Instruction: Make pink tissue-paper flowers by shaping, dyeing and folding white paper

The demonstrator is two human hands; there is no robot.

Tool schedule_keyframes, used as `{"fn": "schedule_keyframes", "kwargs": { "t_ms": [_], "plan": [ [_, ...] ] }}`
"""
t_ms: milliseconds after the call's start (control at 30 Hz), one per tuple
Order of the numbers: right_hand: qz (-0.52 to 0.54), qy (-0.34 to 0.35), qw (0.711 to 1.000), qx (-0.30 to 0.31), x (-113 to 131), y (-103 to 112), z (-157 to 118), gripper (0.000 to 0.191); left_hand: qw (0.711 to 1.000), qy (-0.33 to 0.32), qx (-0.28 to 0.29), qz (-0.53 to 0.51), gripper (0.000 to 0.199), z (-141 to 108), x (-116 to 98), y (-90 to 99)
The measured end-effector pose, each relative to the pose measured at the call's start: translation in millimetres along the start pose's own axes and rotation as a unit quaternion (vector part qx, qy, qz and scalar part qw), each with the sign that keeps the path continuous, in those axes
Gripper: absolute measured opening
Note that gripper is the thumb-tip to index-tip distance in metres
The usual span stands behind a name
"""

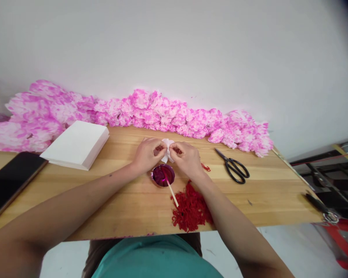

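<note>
Between my two hands is a small white paper flower (pixel 168 143), its petals bunched up. My left hand (pixel 150 151) pinches its left side with thumb and forefinger. On the other side my right hand (pixel 186 155) pinches it in the same way, and the fingertips nearly meet. Just below the hands sits a small bowl of magenta dye (pixel 159 174) with a thin wooden stick (pixel 173 196) leaning out over its rim. The stick's lower end lies on a heap of red yarn pieces (pixel 190 210), beside my right forearm.
Black-handled scissors (pixel 234 168) lie to the right on the wooden table (pixel 127 208). A stack of white paper (pixel 77 143) and a black phone (pixel 14 179) are at the left. Pink-and-white paper flowers (pixel 162 112) line the wall. Red-handled shears (pixel 336 224) jut over the right edge.
</note>
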State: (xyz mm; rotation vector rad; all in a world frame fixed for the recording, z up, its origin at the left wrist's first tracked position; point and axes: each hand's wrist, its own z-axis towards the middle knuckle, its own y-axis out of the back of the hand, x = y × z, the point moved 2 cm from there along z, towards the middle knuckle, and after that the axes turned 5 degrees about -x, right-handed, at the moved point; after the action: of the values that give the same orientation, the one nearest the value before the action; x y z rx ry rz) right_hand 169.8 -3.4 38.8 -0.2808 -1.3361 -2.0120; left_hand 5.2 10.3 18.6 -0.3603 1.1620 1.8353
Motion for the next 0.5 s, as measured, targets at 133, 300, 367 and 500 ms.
{"fn": "schedule_keyframes", "kwargs": {
  "t_ms": [133,300,367,500],
  "plan": [
    [0.016,-0.013,1.0,0.002,-1.6,0.0,0.5,0.015,1.0,0.004,-0.006,-0.009,0.009,-0.2,0.5,0.1],
    [0.013,-0.013,1.0,0.005,-0.6,0.2,0.0,0.016,1.0,0.006,-0.009,-0.02,0.008,0.1,0.3,1.2],
    [0.0,-0.006,1.0,0.004,-0.1,-0.1,-0.6,0.016,1.0,0.005,-0.007,-0.024,0.007,0.4,-0.3,1.6],
    [-0.029,0.007,1.0,0.005,0.7,-1.4,-1.4,0.015,1.0,0.008,0.0,-0.02,0.01,0.6,-1.0,1.3]
  ]
}}
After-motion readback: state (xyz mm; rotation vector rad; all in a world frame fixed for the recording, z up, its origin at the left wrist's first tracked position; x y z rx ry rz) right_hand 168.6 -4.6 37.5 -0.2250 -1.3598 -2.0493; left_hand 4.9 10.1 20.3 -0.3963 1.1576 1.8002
